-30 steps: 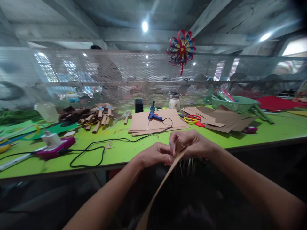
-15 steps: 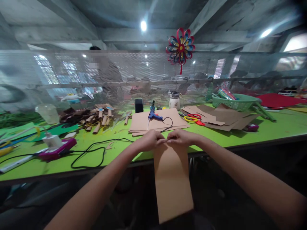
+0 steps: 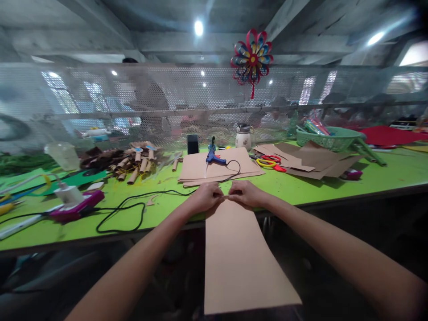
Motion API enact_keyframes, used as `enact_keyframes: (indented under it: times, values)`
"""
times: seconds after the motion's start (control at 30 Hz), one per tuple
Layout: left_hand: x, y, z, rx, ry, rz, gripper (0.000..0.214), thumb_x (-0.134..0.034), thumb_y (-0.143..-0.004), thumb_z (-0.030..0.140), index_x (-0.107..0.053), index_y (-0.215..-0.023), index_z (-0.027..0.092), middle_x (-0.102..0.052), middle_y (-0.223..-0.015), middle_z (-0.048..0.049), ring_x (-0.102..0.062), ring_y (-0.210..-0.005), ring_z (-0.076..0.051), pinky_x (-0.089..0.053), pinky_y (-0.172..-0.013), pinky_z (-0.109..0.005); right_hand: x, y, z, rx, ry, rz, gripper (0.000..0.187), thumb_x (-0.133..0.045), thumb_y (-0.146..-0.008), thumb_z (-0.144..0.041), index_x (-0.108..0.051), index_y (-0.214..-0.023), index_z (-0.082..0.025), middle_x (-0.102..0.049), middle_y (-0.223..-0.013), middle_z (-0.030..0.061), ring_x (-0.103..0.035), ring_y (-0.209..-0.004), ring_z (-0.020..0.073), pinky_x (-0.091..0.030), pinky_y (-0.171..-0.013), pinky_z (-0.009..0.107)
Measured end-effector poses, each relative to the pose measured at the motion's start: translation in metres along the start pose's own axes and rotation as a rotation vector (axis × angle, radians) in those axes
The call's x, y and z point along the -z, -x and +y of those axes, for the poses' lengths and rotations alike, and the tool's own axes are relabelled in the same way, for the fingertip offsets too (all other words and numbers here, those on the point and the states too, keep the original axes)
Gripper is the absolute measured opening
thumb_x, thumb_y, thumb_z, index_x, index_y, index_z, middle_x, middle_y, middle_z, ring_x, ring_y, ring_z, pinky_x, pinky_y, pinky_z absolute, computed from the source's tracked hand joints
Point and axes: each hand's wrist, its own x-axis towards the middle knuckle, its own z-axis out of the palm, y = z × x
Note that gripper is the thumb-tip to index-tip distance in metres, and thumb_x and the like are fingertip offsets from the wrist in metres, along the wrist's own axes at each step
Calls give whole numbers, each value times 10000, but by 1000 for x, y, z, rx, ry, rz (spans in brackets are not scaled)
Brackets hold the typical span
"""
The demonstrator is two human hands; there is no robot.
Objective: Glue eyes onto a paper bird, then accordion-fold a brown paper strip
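A long sheet of tan kraft paper (image 3: pixel 244 263) hangs over the table's front edge toward me. My left hand (image 3: pixel 209 196) pinches its top edge at the left. My right hand (image 3: pixel 245 195) pinches the same edge a little to the right, with a narrow rolled or folded strip showing between the fingers. Just beyond my hands lies a stack of tan paper sheets (image 3: pixel 194 170). On it rests a blue glue gun (image 3: pixel 216 156) with a black cord. Red and yellow scissors (image 3: pixel 270 162) lie right of the stack.
Brown paper pieces (image 3: pixel 310 158) and a green basket (image 3: pixel 331 139) are at the right. Rolled paper tubes (image 3: pixel 137 169) lie at the left, near a magenta power strip (image 3: pixel 78 207). A black cord (image 3: pixel 143 209) crosses the green table (image 3: pixel 177 214). Behind stands a perforated metal screen (image 3: pixel 187 89).
The paper's lower end has swung up toward me, so more of its face shows. Both hands still pinch the top edge and have shifted slightly left, a bit farther apart.
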Motion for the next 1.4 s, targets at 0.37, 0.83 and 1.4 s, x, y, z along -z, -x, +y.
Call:
enact_keyframes:
  times: [0.37, 0.83, 1.4]
  values:
    - [12, 14, -12, 69, 30, -14, 176, -582, -771, 238, -741, -742, 169, -551, -668, -16, -517, -641, -119, -344, -575, -218, 0, 4, 1, 49, 34, 19, 74, -646, -768, -129, -613, -703, -118, -515, -680, 11, -446, -620, 103, -323, -571, 205]
    - [14, 31, -11, -199, -232, 0, 261, -455, -869, 185, -715, -854, 173, -531, -731, -55, -506, -727, -155, -386, -645, -250, 20, 25, -8, 239, 457, -118, 98, -518, -799, -70, -547, -734, -138, -518, -791, 73, -434, -826, 191, -340, -667, 276]
    - [22, -24, 24, 190, -115, -223, 402, -415, -847, 397, -614, -619, 132, -493, -520, -8, -367, -496, -106, -250, -489, -242, 19, 35, -22, 260, 714, -78, 109, -467, -867, -83, -555, -809, -111, -526, -816, 93, -422, -807, 207, -335, -649, 304]
